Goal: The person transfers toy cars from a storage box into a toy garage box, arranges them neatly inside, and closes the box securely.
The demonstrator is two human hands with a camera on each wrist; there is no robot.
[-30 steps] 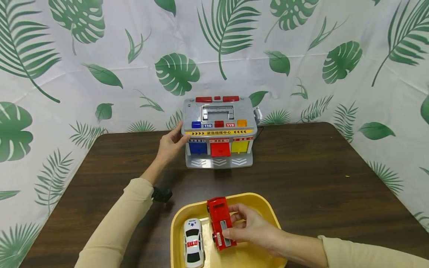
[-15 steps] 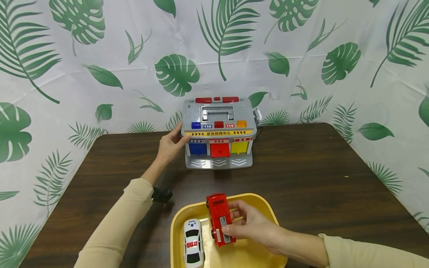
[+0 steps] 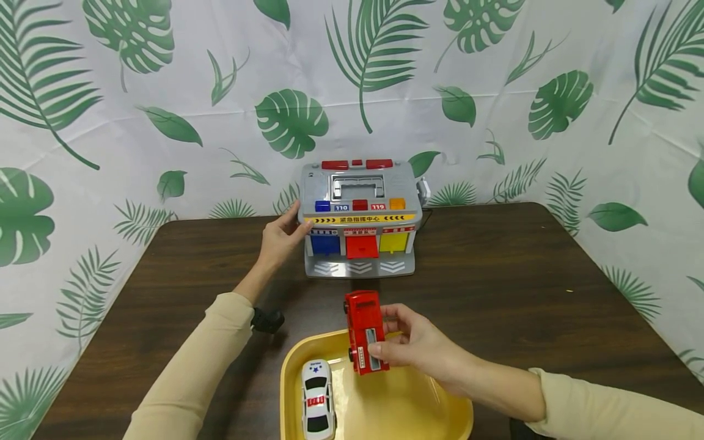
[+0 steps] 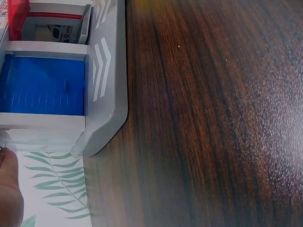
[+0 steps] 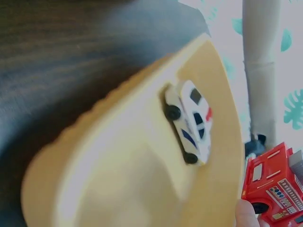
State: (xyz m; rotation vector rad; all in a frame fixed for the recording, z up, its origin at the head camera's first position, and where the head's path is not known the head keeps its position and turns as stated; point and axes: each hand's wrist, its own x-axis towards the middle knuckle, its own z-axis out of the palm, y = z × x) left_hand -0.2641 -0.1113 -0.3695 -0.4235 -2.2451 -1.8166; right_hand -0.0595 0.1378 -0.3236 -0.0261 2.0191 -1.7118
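My right hand (image 3: 420,342) pinches a red toy fire truck (image 3: 365,330) between thumb and fingers, held up over the far rim of a yellow tray (image 3: 396,403). In the right wrist view the fire truck (image 5: 277,184) shows its side, with fingertips under it. A white toy police car (image 3: 317,397) lies in the tray's left part. My left hand (image 3: 277,241) grips the left front corner of a grey toy emergency station (image 3: 360,214), thumb in front. The station's blue door (image 4: 45,85) is down; its red door (image 3: 361,246) is tilted outward. Its yellow door (image 3: 393,242) is down.
The station stands at the back of a dark wooden table (image 3: 495,293), against a leaf-print cloth (image 3: 220,140). A grey crank-like part (image 3: 423,190) juts from its right side. A black wrist device (image 3: 267,319) sits by my left sleeve.
My right hand has lifted the fire truck out of the tray and moved it forward, towards the station. The left hand stays in place on the station.
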